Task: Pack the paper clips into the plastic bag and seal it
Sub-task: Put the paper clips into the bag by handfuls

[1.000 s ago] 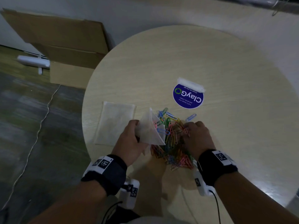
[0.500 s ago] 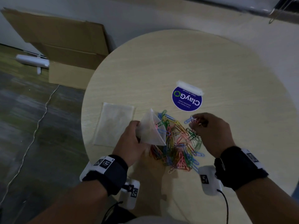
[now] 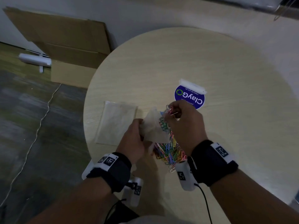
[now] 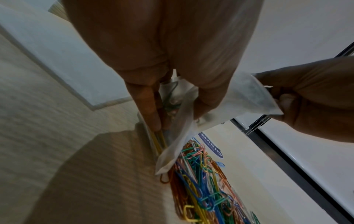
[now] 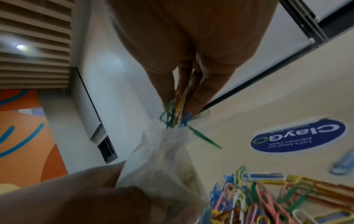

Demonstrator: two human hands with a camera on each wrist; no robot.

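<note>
1. Left hand [image 3: 135,136] grips plastic bag [image 3: 153,128] just above clip pile [image 3: 169,153].
2. Right hand [image 3: 184,123] pinches clips at bag mouth.
3. Bag's thin, floppy, prob slippery; hold by rim.

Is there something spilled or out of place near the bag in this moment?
One green paper clip hangs outside the plastic bag mouth, below the right hand, apparently missing it. Otherwise nothing odd: the loose pile awaits packing.
</note>
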